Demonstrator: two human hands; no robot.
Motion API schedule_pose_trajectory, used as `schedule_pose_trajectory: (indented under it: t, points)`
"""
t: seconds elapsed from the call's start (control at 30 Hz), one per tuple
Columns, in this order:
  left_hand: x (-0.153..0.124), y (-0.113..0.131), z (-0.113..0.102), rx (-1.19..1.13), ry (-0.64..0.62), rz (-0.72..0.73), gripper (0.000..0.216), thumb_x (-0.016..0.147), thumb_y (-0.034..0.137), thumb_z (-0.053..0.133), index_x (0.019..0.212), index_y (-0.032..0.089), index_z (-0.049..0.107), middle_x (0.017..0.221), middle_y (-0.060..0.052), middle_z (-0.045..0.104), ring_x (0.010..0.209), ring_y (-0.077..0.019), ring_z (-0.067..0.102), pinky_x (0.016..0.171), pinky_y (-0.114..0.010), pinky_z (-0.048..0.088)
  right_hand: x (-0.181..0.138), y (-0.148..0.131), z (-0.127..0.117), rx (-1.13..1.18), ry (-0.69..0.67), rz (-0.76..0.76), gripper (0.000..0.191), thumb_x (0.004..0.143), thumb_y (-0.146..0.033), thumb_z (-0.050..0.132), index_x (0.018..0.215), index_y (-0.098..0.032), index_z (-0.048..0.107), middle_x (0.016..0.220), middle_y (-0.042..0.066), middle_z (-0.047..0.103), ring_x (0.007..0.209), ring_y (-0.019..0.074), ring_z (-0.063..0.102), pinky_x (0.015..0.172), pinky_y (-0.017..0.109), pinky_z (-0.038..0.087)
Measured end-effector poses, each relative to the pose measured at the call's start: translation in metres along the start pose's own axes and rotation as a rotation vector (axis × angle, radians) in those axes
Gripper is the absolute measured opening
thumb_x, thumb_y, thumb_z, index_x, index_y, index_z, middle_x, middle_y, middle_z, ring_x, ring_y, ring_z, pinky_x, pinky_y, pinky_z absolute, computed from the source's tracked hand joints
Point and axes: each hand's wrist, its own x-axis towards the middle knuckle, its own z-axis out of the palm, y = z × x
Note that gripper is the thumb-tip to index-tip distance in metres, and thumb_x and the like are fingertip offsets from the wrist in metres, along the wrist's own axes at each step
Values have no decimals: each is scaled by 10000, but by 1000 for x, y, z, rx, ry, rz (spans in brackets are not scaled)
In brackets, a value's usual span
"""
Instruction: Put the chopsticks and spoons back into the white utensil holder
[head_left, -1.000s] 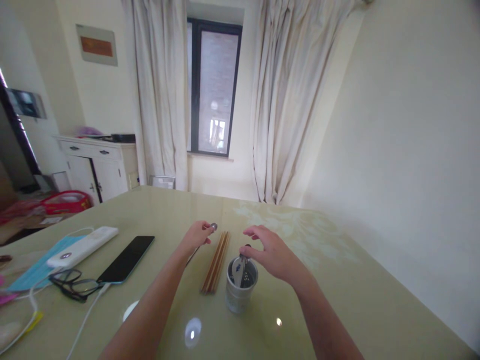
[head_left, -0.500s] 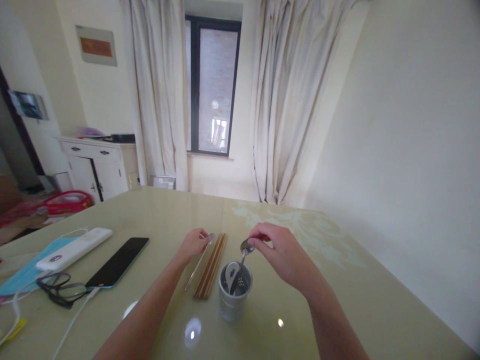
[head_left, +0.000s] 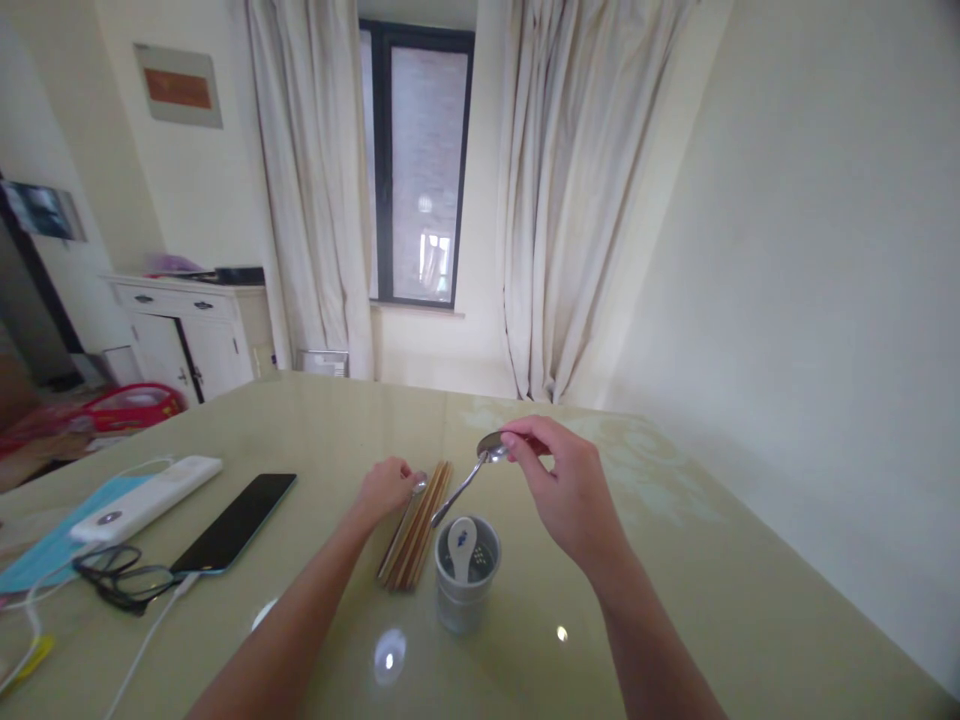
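Observation:
My right hand (head_left: pixel 559 480) pinches a metal spoon (head_left: pixel 461 490) by its bowl end. The handle slants down to the left, clear of the grey cup (head_left: pixel 461 605) and just above its rim. Inside that cup stands a white ceramic spoon (head_left: pixel 462 545) with a blue mark. Left of the cup lies a bundle of wooden chopsticks (head_left: pixel 420 535). My left hand (head_left: pixel 386 488) has its fingers closed at the bowl of a second metal spoon (head_left: pixel 420 484), whose thin handle lies along the left side of the chopsticks.
To the left on the glossy table (head_left: pixel 600 620) lie a phone (head_left: pixel 238 522) with a white cable, eyeglasses (head_left: pixel 124 580), a white power bank (head_left: pixel 146 497) and a blue mask (head_left: pixel 45 555). A red basket (head_left: pixel 135 407) and a white cabinet (head_left: pixel 195 330) stand beyond.
My right hand has lifted its spoon up out of the cup. My left hand has brought the other metal spoon rightward against the chopsticks.

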Motion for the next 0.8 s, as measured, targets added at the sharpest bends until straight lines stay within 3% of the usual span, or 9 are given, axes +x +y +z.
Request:
schedule_pose_trajectory:
  t: [0.1, 0.23, 0.3, 0.37, 0.47, 0.53, 0.63, 0.73, 0.8]
  points:
    - [-10, 19, -33, -92, 31, 100, 278, 945, 362, 584, 971, 149, 760, 882, -89, 793, 796, -212, 722, 712, -289, 498, -1, 2, 9, -26, -27, 0, 151, 1003, -216, 611, 977, -217, 760, 932, 38, 787, 834, 183, 725, 782, 291, 552]
    - [-48, 62, -76, -616, -71, 521, 482, 971, 579, 562, 1130, 168, 759, 1005, -97, 798, 897, -221, 725, 757, -306, 561, -2, 1, 22, -40, -20, -10, 167, 1004, -212, 597, 977, -216, 762, 925, 48, 784, 818, 186, 721, 779, 298, 554]
    - [-70, 82, -85, -730, -175, 662, 468, 946, 561, 642, 1208, 187, 741, 1051, -96, 795, 940, -217, 719, 802, -310, 568, -2, 0, 27, -28, 18, -17, 173, 1012, -221, 587, 995, -217, 759, 931, 53, 785, 818, 187, 727, 780, 297, 560]
    - [-84, 94, -86, -822, -207, 696, 420, 915, 519, 706, 1163, 182, 738, 1017, -88, 790, 907, -204, 713, 796, -304, 564, -3, -1, 31, -15, 50, -25, 176, 1018, -240, 581, 1014, -220, 756, 952, 60, 791, 829, 191, 737, 797, 304, 571]
    - [-83, 94, -83, -843, -136, 644, 355, 884, 499, 733, 1005, 166, 736, 897, -61, 770, 799, -176, 684, 700, -266, 533, -4, 0, 33, 2, 45, 23, 173, 1003, -265, 610, 1112, -225, 739, 979, 56, 798, 830, 195, 751, 807, 314, 582]
    - [-68, 82, -79, -775, -48, 585, 354, 873, 503, 720, 964, 161, 734, 833, -46, 750, 724, -159, 652, 628, -247, 493, -4, 3, 33, -33, -30, 95, 226, 977, -259, 650, 1190, -219, 715, 1004, 55, 797, 821, 193, 753, 798, 316, 574]
    - [-36, 50, -66, -629, 56, 426, 334, 835, 478, 708, 903, 152, 731, 782, -42, 737, 623, -148, 619, 567, -252, 456, -6, 9, 31, -190, -285, 136, 221, 944, -246, 702, 1158, -201, 731, 1047, 73, 789, 893, 210, 741, 832, 330, 537]
    - [-7, 14, -44, -439, 27, 223, 246, 805, 404, 701, 817, 158, 706, 667, -21, 704, 546, -150, 601, 536, -264, 442, -11, 15, 34, -330, -557, 87, 143, 912, -261, 750, 1044, -207, 762, 1031, 66, 780, 955, 228, 709, 832, 324, 490]
    - [5, -6, -28, -365, -9, 126, 176, 815, 343, 679, 813, 166, 687, 626, -7, 683, 541, -152, 610, 534, -258, 450, -13, 18, 38, -373, -652, 74, 99, 901, -258, 760, 988, -212, 766, 997, 49, 775, 929, 219, 695, 793, 309, 464]
